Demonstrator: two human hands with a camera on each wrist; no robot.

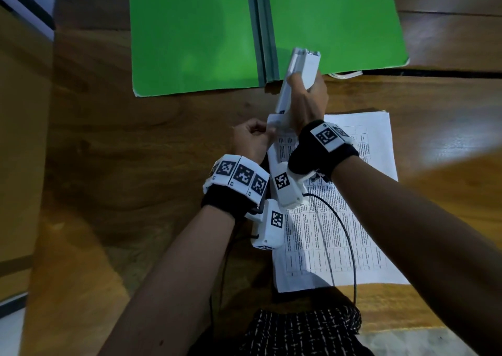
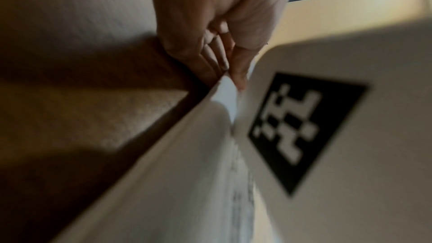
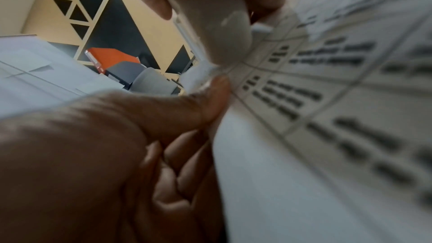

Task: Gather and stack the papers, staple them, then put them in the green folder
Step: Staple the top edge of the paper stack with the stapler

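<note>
The stack of printed papers (image 1: 353, 206) lies on the wooden table, with its top-left corner lifted. My left hand (image 1: 252, 138) pinches that corner between thumb and fingers; the left wrist view shows the hand (image 2: 222, 40) on the paper edge (image 2: 224, 99). My right hand (image 1: 307, 103) grips a white stapler (image 1: 307, 67), whose mouth end is at the raised corner. In the right wrist view the stapler (image 3: 217, 30) meets the papers (image 3: 327, 117) just above my left thumb (image 3: 205, 103). The green folder (image 1: 195, 29) lies open beyond the hands.
A dark seam in the table (image 1: 434, 73) runs right of the folder, and a white cord (image 1: 347, 75) shows at the folder's lower edge. A black cable (image 1: 350, 241) loops over the papers. Bare wood (image 1: 122, 165) spreads to the left.
</note>
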